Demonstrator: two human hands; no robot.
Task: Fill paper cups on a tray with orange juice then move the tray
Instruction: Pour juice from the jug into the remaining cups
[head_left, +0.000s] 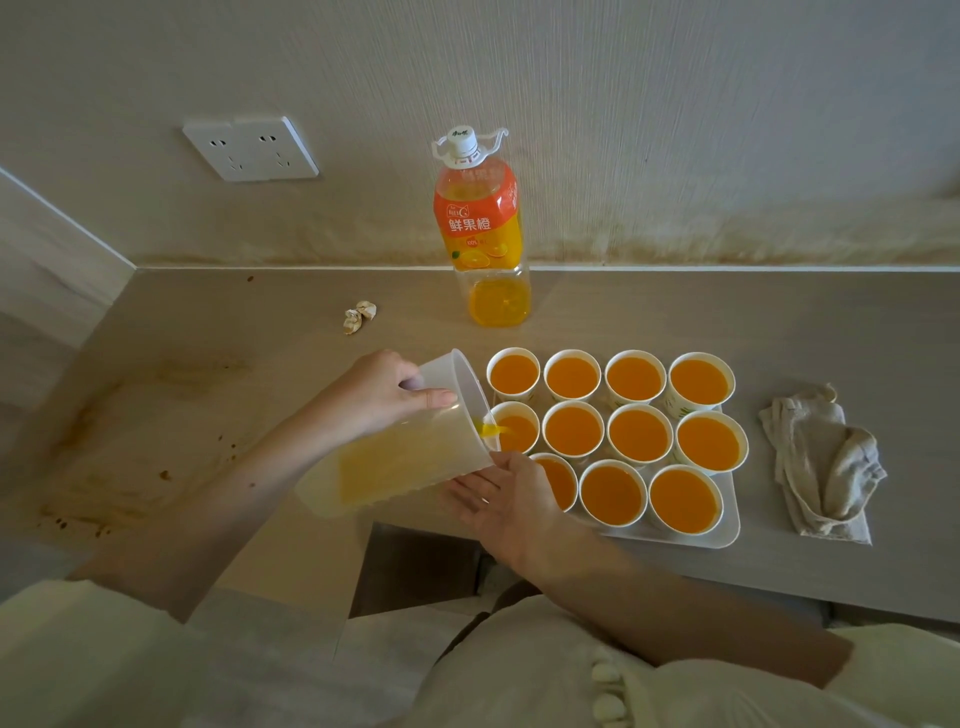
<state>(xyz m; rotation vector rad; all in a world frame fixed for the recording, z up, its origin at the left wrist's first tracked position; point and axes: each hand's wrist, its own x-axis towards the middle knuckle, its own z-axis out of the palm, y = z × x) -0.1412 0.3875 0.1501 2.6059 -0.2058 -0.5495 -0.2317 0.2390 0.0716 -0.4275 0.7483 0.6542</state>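
eleven cups (635, 378) on tray (727, 535); left hand (384, 389) grips tilted jug (415, 457), right hand (498, 499) flat-fingered under it (steadying). pour slowly into tray's left-edge cup (519, 434), stopping below rim.

From my remote seat I see a beige, finely ribbed wall (675, 104) rising well beyond the left fingers (434, 400). A white double socket plate (249, 149) sits on it, up and left of those fingers. A brownish tide mark (649, 244) runs along the wall's foot, above a thin white strip. The pale wood-grain desk (234, 322) spreads under both sets of fingers, with brown stains (104, 431) to the left of the left fingers. A wood side panel (47, 249) closes the far left. Just below the right fingers (470, 496), a dark cutout (415, 566) breaks the desk's front edge. The light is soft and warm.
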